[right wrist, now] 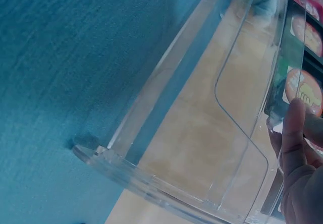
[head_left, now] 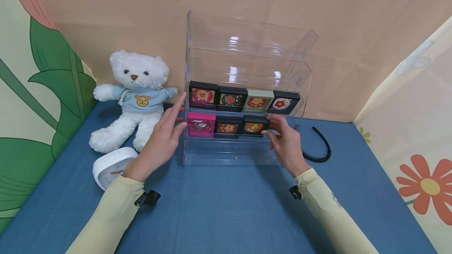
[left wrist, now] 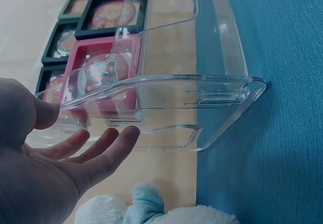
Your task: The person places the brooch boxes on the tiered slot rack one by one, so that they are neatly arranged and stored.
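Note:
A clear acrylic display rack (head_left: 226,146) stands on the table, holding two rows of small framed badge boxes. At the right end of the lower row, my right hand (head_left: 287,146) pinches a black badge box (head_left: 254,126) by its right side. A pink badge box (head_left: 201,124) and another black box (head_left: 228,127) sit to its left. The upper row includes black boxes and a pale green box (head_left: 258,101). My left hand (head_left: 159,138), fingers spread and fairly straight, is at the rack's left side panel (left wrist: 229,118); firm contact cannot be made out.
A white teddy bear (head_left: 141,89) in a blue top sits left of the rack. A white clock (head_left: 112,167) lies partly behind my left forearm. On the right, a black coiled cord (head_left: 319,156) rests on the blue tablecloth (head_left: 226,207). Printed cloth hangs on both sides.

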A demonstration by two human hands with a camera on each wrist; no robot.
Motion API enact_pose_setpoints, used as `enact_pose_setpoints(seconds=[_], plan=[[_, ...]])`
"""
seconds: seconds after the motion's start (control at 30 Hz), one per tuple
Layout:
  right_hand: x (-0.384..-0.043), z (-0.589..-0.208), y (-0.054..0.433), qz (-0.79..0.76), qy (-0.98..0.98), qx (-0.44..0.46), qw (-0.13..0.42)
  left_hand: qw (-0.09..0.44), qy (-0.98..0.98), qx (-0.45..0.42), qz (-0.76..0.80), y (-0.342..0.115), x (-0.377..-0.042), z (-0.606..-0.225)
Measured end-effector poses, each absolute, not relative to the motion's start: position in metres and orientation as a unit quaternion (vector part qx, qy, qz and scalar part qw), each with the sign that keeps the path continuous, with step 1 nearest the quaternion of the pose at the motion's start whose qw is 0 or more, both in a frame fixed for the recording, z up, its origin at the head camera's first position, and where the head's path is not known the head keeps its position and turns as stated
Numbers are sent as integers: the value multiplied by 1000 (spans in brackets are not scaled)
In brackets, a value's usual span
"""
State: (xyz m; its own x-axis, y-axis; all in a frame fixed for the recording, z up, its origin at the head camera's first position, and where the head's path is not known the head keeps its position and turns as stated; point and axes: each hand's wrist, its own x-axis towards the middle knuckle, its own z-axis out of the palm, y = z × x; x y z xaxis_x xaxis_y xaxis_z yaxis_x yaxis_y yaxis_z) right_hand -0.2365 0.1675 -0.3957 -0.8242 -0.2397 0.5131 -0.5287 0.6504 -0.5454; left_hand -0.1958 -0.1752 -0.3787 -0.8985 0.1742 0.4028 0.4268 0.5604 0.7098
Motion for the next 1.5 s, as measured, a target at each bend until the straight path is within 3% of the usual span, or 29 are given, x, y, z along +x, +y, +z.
enact_pose_setpoints(seconds=[0.7,1.5], plan=[[-233,-398,166,358,-894,208,175,148,-870,-170,-438,-175,-195,-379],[-226,-391,168,313,-892,226,235,145,-872,-168,-436,-174,-194,-378]])
